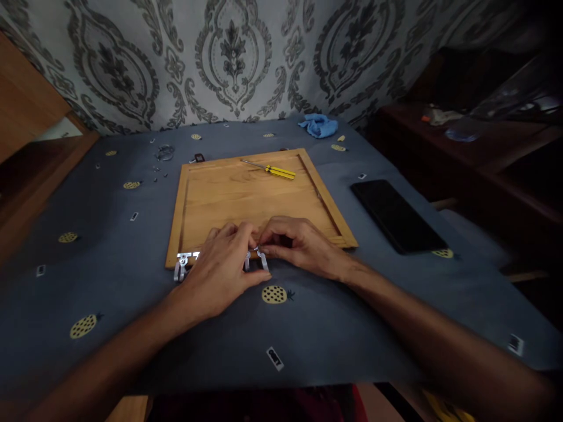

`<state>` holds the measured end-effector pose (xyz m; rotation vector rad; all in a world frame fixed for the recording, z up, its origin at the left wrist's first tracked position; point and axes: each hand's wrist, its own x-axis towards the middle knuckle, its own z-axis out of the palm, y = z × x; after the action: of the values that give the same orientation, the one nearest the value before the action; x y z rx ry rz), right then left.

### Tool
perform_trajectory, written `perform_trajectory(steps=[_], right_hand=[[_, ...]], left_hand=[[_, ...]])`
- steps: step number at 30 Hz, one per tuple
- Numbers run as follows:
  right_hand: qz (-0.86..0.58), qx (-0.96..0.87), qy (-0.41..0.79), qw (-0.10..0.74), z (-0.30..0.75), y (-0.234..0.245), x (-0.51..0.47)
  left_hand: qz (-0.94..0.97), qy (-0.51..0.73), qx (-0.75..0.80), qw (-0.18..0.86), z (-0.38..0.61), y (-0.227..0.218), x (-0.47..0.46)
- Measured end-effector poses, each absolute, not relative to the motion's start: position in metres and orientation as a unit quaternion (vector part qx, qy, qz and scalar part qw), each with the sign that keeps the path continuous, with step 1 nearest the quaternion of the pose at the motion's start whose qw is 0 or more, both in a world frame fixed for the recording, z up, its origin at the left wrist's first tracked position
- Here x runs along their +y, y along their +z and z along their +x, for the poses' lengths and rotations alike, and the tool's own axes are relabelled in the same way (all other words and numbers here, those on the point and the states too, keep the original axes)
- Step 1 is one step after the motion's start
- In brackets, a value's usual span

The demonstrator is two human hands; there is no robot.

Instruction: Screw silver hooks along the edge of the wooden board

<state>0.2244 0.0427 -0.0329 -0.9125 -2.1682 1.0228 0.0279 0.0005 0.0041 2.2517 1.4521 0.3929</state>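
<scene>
Blue-grey cloth point(334, 346) fronts a patterned curtain point(233, 53); left hand point(222, 269) grasps metal bracket point(264, 261), grip of right hand point(301, 243) unclear.

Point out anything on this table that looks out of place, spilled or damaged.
Nothing looks clearly spilled or damaged. Slightly untidy: a few tiny pieces lie scattered left of the wooden panel, and a blue cloth sits crumpled at the back.

A room in a home is suggested by the furnishings: a blue-grey cloth point(334, 328) printed with yellow pineapples point(274, 295) is spread out, the background is filled by a damask-patterned curtain or wall covering point(233, 58), and wooden furniture point(30, 99) is seen at the left.
</scene>
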Motion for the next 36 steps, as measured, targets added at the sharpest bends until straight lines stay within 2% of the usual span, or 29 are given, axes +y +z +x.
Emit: perform_trajectory(steps=[12, 22, 31, 36], right_hand=[[-0.339, -0.814, 0.382, 0.277, 0.2251, -0.0295, 0.0424], [-0.331, -0.822, 0.345, 0.310, 0.2196, -0.0364, 0.0409], [-0.376, -0.730, 0.447, 0.355, 0.2249, -0.0300, 0.0416], [-0.375, -0.724, 0.483, 0.319, 0.2236, -0.0321, 0.0400]], left_hand=[[0.812, 0.144, 0.525, 0.212, 0.0282, 0.0028, 0.0004], [0.811, 0.138, 0.527, 0.214, 0.0290, 0.0040, -0.0002], [0.806, 0.142, 0.528, 0.227, 0.0286, 0.0044, -0.0006], [0.812, 0.151, 0.519, 0.221, 0.0281, 0.0031, 0.0001]])
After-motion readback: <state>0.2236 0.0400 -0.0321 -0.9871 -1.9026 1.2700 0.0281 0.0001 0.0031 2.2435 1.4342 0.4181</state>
